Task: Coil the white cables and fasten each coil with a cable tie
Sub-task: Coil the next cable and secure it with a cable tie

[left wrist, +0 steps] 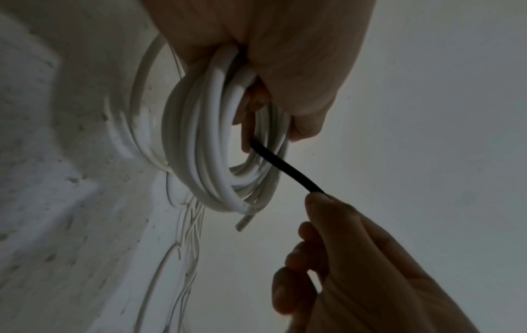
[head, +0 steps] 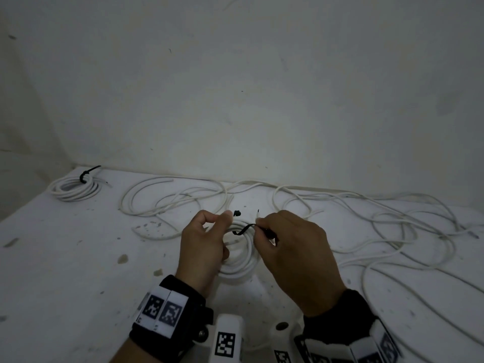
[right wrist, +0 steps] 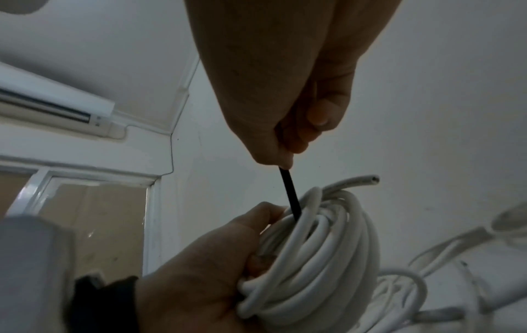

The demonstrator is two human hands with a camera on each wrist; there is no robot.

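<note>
both hands (head: 204,247) (head: 293,252) hold coil (head: 242,268) and black tie (head: 245,228).

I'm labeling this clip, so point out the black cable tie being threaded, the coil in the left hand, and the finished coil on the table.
cable tie (left wrist: 285,167), left wrist view, middle of the strap.
held coil (right wrist: 328,259), right wrist view, its outer loops.
finished coil (head: 76,190), head view, its near loops.

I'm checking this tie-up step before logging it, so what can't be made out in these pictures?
- Head view: whether the black cable tie is threaded through its head; too small, partly behind the right hand.
- Left wrist view: where the tie goes around the held coil; left hand fingers cover it.
- Right wrist view: the tie's tail, inside the right hand.
- Head view: loose cables run off the right edge.
</note>
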